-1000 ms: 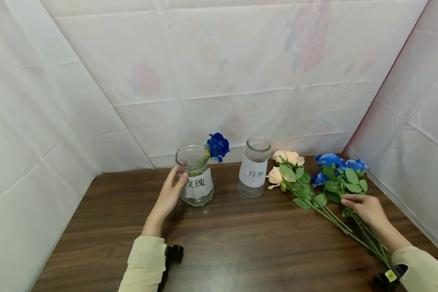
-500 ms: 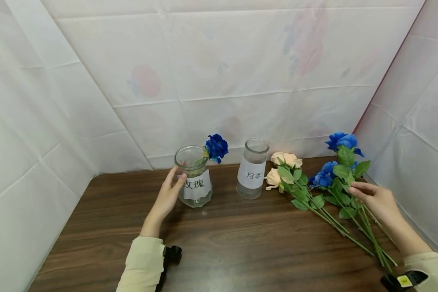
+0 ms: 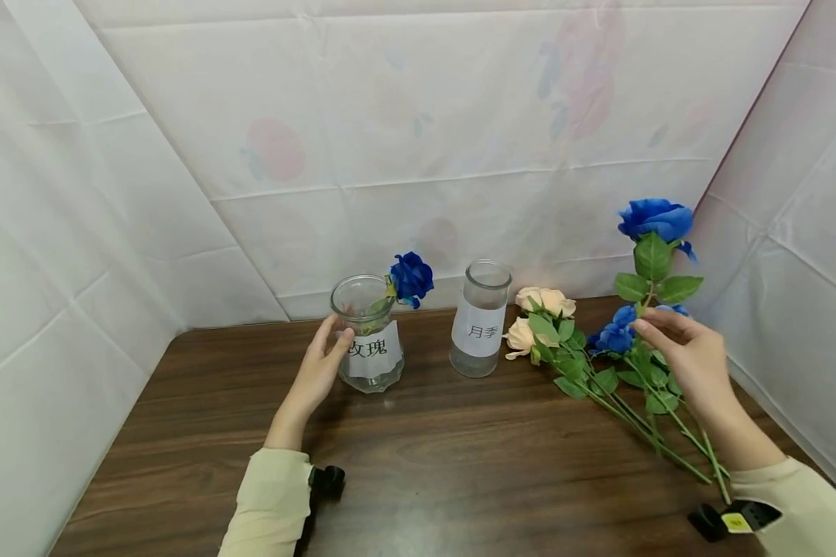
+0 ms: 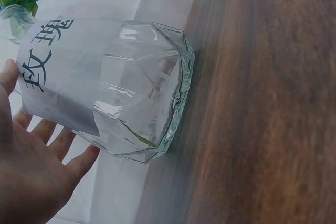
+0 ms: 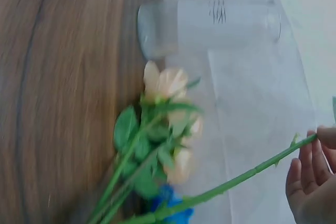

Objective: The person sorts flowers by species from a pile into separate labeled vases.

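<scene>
In the head view my left hand (image 3: 318,363) holds the side of a wide-necked glass vase (image 4: 142,93), thumb in front and fingers behind. A white paper label (image 3: 374,352) with Chinese characters is stuck on the vase. One dark blue rose (image 3: 412,277) stands in it, leaning right over the rim. On the right, my right hand (image 3: 690,360) pinches the green stem (image 5: 231,183) of a lighter blue rose (image 3: 658,220), its bloom raised above the table. Below that hand, more blue roses (image 3: 615,331) lie on the table.
A straight glass vase (image 3: 486,298) with another paper label stands right of the wide one. Several cream roses (image 3: 545,300) lie beside it, stems toward the front right. The wooden table (image 3: 418,472) is bordered by white cloth (image 3: 390,155) behind and at both sides.
My right hand has lifted one blue rose up from the others and drawn it slightly left, bloom rising. My left hand stays at the wide vase.
</scene>
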Tool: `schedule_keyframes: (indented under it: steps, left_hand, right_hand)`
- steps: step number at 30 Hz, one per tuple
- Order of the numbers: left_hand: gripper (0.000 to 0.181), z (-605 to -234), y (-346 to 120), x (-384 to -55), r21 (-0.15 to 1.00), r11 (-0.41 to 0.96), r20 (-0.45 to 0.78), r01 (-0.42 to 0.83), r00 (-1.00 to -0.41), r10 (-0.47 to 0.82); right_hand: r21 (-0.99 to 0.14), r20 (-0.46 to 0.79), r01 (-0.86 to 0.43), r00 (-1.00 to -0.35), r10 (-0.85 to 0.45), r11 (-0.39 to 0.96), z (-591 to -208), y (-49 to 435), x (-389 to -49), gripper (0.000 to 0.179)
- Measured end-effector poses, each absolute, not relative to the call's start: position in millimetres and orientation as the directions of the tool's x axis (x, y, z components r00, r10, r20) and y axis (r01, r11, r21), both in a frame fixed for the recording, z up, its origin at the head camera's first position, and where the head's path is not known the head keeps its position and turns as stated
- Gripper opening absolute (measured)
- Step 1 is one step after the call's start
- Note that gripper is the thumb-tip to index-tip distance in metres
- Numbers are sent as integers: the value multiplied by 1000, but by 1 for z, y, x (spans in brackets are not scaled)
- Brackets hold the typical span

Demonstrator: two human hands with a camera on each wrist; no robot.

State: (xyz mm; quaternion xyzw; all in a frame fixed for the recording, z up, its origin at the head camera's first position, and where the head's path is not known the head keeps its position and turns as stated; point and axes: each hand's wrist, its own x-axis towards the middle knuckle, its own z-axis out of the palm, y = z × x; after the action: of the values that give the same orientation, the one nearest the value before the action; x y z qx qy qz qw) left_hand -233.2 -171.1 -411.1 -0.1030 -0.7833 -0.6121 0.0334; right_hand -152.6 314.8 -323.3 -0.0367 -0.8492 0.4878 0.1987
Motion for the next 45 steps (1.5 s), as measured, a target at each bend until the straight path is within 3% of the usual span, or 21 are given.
schedule_keyframes:
  steps: [6, 9, 12, 20, 35, 40, 45]
  left_hand:
    - [62, -412, -172, -233, 952, 234, 175, 199, -977, 119]
    - [62, -412, -172, -234, 952, 229, 178, 202, -976, 122]
    - [59, -411, -171, -234, 954, 213, 186, 210, -974, 128]
    - [57, -407, -170, -233, 954, 208, 192, 217, -972, 135]
    - [59, -410, -169, -235, 954, 208, 193, 217, -973, 128]
    - [58, -409, -168, -234, 953, 212, 193, 217, -973, 126]
    - [56, -409, -168, -233, 952, 211, 197, 221, -972, 129]
  right_hand:
    - [-938, 326, -271, -901, 286, 214, -320, 276, -163, 13]
    - [-946, 316, -323, -900, 301, 27, -315, 258, -166, 11]
    - [-934, 305, -351, -885, 351, -73, -309, 240, -170, 10]
    - [-893, 323, -424, -838, 439, -153, -305, 194, -185, 21]
    - [-732, 374, -549, -818, 437, -402, -282, 128, -200, 7]
    - [-728, 382, -552, -819, 428, -407, -280, 112, -208, 6]
    - [-726, 472, -599, -791, 390, -338, -291, 91, -214, 4]
